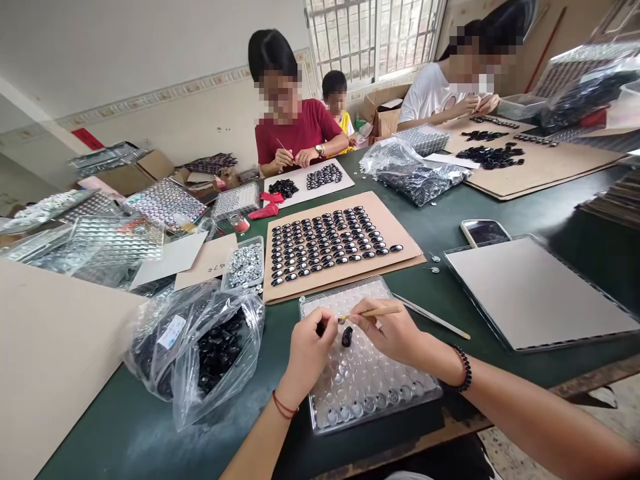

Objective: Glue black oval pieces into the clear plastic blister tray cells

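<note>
Though clear, tray (373, 380) with black piece (347, 337)

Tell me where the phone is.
In the head view, the phone lies on the green table, toward the right, at the far edge of the grey board.

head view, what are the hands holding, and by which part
Right hand: slim tan wooden stick, gripped near its yellow end. Left hand: contents unclear.
</note>
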Demonstrator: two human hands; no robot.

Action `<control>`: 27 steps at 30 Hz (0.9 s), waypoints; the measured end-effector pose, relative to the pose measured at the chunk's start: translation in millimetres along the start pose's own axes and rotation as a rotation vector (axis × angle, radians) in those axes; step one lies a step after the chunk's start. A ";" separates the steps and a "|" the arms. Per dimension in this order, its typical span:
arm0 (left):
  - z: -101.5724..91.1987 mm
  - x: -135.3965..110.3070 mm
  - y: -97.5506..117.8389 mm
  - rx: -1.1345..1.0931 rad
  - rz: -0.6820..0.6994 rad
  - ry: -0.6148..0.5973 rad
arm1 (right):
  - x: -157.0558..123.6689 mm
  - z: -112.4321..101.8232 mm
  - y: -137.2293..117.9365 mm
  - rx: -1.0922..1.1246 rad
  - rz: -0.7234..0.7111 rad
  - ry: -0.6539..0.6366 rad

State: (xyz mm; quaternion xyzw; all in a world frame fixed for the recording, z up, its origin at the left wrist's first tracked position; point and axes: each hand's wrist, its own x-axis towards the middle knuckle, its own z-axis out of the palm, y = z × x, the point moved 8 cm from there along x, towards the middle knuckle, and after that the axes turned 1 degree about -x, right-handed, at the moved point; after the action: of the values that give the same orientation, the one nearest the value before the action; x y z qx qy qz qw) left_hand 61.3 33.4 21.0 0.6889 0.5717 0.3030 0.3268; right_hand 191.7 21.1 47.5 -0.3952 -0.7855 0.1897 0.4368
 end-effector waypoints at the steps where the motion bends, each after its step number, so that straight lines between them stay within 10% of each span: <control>1: -1.4 0.5 -1.9 -0.032 -0.026 0.018 | -0.4 -0.7 0.3 0.004 0.006 0.008; 8: -20.0 5.7 -17.5 -0.246 -0.134 0.151 | 0.1 -10.6 9.3 0.082 0.127 0.100; 14: 8.1 5.5 -24.9 -0.445 -0.239 -0.100 | -0.3 -9.3 16.3 0.270 0.243 0.133; 20: 3.7 1.6 -15.3 -0.386 -0.197 -0.060 | -3.2 -10.0 19.2 0.512 0.316 0.169; 27: -81.4 29.5 -38.7 -0.272 -0.113 0.367 | -2.7 -25.0 29.2 0.643 0.363 0.289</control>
State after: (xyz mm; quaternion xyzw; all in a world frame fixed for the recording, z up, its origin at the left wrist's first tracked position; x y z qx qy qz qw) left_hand -21.2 76.1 40.5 0.5386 0.6132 0.4787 0.3236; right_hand 226.6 35.8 40.9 -0.3931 -0.5339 0.4427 0.6037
